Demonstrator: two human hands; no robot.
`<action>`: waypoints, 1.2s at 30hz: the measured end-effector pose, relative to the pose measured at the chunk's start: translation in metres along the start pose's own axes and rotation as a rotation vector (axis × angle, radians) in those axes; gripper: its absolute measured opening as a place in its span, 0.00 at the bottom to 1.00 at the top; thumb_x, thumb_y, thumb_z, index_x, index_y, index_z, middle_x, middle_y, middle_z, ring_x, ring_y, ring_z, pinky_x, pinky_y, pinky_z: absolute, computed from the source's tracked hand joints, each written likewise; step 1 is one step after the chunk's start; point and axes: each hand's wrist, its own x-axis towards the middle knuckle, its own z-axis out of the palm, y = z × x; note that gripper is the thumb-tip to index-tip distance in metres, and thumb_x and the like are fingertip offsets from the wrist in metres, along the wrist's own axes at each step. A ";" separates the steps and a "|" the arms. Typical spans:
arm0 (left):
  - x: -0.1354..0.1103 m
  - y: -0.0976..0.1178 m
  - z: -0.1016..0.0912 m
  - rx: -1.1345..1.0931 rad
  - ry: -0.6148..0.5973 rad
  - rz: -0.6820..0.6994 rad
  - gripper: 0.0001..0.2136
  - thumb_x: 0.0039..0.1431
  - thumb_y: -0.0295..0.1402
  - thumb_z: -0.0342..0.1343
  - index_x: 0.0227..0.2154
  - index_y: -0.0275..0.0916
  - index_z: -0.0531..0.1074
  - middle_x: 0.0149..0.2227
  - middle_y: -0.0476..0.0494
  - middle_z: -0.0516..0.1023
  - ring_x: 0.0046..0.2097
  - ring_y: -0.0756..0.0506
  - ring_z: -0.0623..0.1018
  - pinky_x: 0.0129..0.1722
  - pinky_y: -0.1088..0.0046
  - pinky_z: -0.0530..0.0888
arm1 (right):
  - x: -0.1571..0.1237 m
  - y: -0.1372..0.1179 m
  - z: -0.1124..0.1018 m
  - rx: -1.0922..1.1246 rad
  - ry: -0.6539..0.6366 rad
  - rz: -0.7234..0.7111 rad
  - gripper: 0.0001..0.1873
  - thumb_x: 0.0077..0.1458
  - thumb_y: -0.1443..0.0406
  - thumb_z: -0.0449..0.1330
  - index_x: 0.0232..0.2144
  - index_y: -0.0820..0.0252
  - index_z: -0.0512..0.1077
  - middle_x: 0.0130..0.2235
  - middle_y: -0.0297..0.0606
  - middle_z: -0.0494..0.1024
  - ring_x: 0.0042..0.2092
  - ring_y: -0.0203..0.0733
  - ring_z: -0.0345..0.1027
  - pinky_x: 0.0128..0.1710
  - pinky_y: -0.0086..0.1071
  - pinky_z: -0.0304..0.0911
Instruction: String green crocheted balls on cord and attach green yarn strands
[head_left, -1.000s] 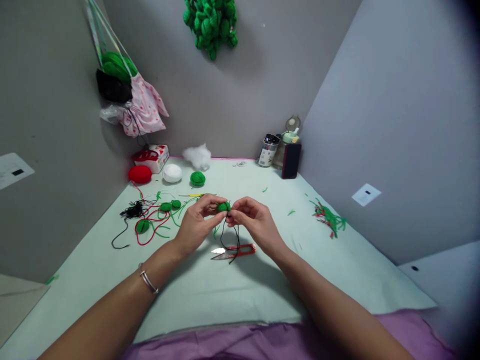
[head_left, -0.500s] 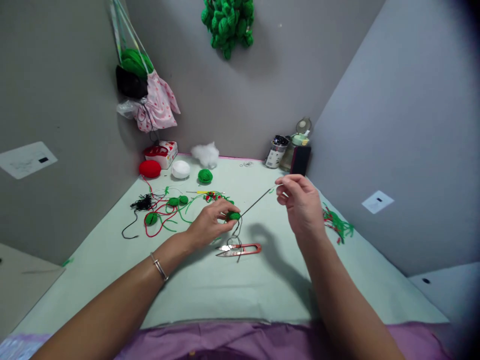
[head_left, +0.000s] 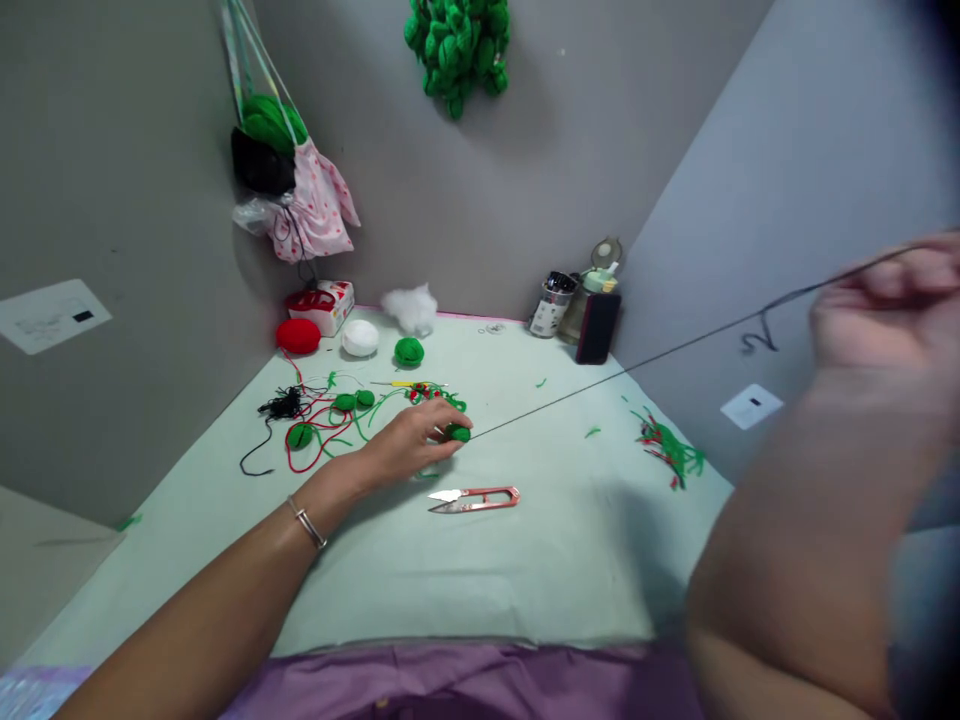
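My left hand pinches a small green crocheted piece between thumb and fingers, just above the table. A strand of black yarn runs taut from that piece up to the far right. There my right hand is closed on the yarn, partly cut off by the frame edge and blurred; a needle cannot be made out. A short kinked tail of yarn dangles just left of this hand. Red-handled thread snips lie on the table below my left hand, blades pointing left.
Left lie small green crocheted pieces, a black yarn tangle and red yarn. Behind are balls of red, white and green yarn, plus stuffing. A phone leans back right; yarn scraps lie right.
My right hand has swept up and right to the frame edge, drawing the black yarn out long and taut. The loose loops over the snips are gone. My left hand has shifted slightly left.
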 end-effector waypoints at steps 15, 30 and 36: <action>0.008 0.007 0.000 -0.716 0.201 -0.319 0.14 0.53 0.40 0.67 0.40 0.39 0.80 0.39 0.44 0.80 0.37 0.48 0.78 0.47 0.65 0.76 | -0.146 0.194 0.017 -0.575 -0.696 0.632 0.19 0.56 0.51 0.61 0.31 0.63 0.73 0.34 0.40 0.80 0.24 0.32 0.69 0.24 0.27 0.58; 0.006 0.006 0.006 -0.476 0.224 -0.173 0.14 0.51 0.35 0.68 0.39 0.36 0.76 0.28 0.47 0.79 0.33 0.47 0.80 0.39 0.68 0.76 | -0.153 0.187 0.025 -0.553 -0.843 0.544 0.19 0.58 0.51 0.61 0.32 0.62 0.75 0.19 0.25 0.56 0.23 0.31 0.45 0.24 0.28 0.42; 0.007 0.002 0.009 -0.399 0.317 -0.156 0.13 0.49 0.33 0.68 0.37 0.37 0.76 0.30 0.48 0.79 0.33 0.48 0.79 0.38 0.70 0.75 | -0.151 0.189 0.025 -0.640 -0.897 0.465 0.19 0.60 0.51 0.59 0.32 0.62 0.75 0.20 0.26 0.58 0.23 0.31 0.48 0.24 0.28 0.46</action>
